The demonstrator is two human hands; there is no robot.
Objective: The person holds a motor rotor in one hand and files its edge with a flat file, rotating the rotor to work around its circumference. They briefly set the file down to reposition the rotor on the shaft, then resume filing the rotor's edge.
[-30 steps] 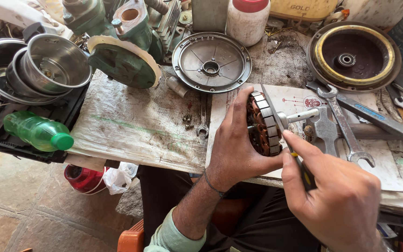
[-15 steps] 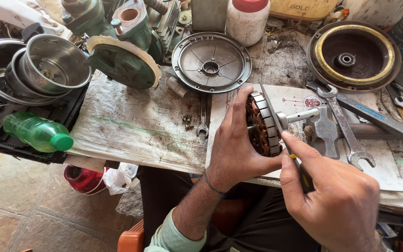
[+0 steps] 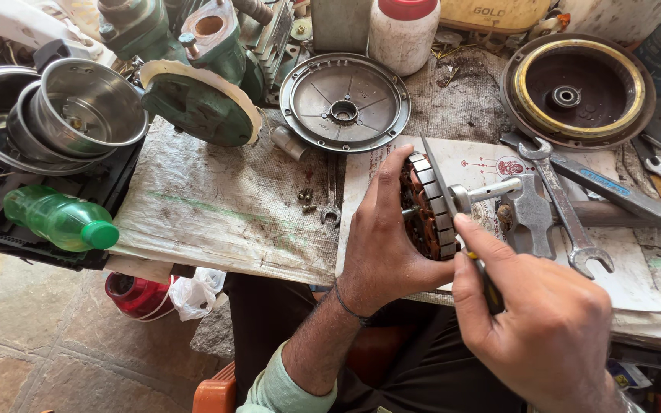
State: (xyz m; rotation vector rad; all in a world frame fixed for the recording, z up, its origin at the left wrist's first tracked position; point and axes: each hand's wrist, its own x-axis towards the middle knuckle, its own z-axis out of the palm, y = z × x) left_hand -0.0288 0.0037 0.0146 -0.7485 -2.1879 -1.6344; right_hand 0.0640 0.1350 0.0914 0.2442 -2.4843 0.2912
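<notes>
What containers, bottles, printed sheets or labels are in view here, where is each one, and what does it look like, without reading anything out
White plastic jar: back of the bench, centre; round, red lid.
Green plastic bottle: left edge, lying on its side on a black tray; green cap.
Yellow container: top edge, right of the jar; dark lettering, mostly cut off.
Printed paper sheet: on the bench under the wrenches; white with a small red emblem.
No screens or signs.
</notes>
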